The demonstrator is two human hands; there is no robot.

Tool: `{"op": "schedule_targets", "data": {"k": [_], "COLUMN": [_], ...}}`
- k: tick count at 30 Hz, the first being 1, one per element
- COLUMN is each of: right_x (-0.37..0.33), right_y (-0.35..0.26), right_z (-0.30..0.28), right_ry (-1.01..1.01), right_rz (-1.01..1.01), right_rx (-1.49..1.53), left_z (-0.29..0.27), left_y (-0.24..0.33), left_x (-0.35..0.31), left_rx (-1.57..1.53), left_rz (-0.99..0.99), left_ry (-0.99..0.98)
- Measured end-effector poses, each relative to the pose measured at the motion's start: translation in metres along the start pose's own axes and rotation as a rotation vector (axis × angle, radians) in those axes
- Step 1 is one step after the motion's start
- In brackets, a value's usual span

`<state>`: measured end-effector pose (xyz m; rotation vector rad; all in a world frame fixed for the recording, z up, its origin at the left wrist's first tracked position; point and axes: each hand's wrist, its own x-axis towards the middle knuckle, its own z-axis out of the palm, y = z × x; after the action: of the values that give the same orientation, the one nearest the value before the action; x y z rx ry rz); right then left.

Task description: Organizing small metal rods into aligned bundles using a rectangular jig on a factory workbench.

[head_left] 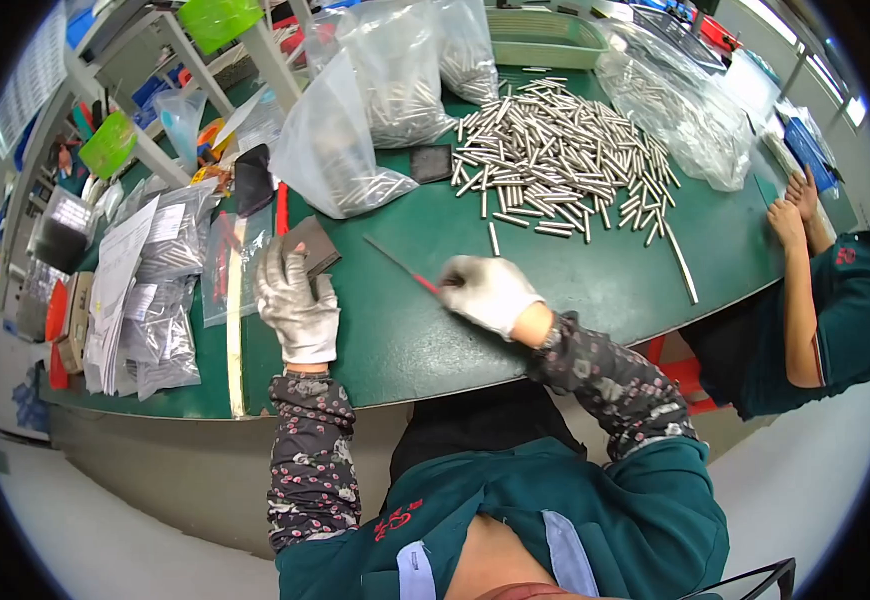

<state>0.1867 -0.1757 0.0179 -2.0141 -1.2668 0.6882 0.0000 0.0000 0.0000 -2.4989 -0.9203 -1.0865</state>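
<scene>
My left hand, in a white glove greyed at the fingers, holds the near left side of a flat brown rectangular block on the green table. Its fingers lie along the block's left side, with the thumb near its lower edge. To the right, my white-gloved right hand is closed around the red handle of a thin file. The grey blade points away and left, toward the block, apart from it. Beyond my right hand, one metal pin lies near a large heap of similar pins.
Clear bags of pins stand behind the block, beside a small dark square pad. A green tray sits at the back. Papers and bagged parts lie left. A metal strip lies right, near another person's hands.
</scene>
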Motion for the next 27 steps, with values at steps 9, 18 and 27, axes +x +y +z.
{"op": "schedule_targets", "data": {"k": [9,18,27], "right_x": [-0.026,0.004,-0.018], "right_y": [0.056,0.075,0.07], "right_z": [-0.082,-0.098,-0.062], "right_ry": [0.432,0.228,0.298], "right_rz": [0.118,0.295,0.063], "right_rx": [-0.47,-0.532,-0.451], "left_z": [-0.025,0.06,0.06], "left_y": [0.078,0.19,0.177], "left_x": [0.037,0.058,0.025], "left_rx": [-0.52,-0.415,-0.621], "left_rz": [0.318,0.314,0.408], "left_ry": [-0.082,-0.746,-0.518]}}
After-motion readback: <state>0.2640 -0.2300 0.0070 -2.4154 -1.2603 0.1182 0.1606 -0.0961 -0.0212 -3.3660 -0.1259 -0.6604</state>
